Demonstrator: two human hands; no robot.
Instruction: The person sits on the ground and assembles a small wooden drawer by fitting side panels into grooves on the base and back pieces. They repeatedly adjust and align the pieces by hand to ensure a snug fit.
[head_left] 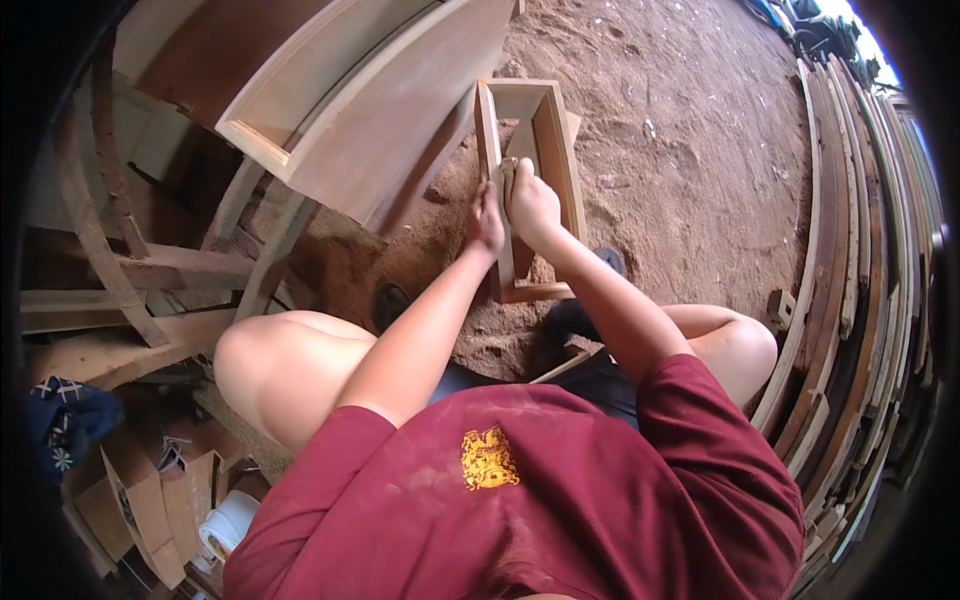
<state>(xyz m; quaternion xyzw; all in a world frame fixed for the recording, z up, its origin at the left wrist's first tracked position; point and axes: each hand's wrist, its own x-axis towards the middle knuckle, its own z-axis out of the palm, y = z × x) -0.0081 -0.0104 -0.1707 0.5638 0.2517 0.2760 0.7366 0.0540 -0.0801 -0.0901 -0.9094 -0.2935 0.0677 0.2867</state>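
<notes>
Drawer-shaped wooden frame (489,130), pale brown, deep-sided and rectangular, at the fingers, over sandy ground (690,190). Behind the fingers, toward the body, a yellow emblem (489,459) marks the maroon shirt (590,480); lettering too small to tell. Left hand (486,222): fingers extended along the outer side, clamping unclear. Right hand (534,208): fingers curled around a small tan piece (509,172).

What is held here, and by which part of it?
The right hand grips a small brown piece, the held part hidden; the left hand lies along the outer left side of the wooden box frame.
</notes>
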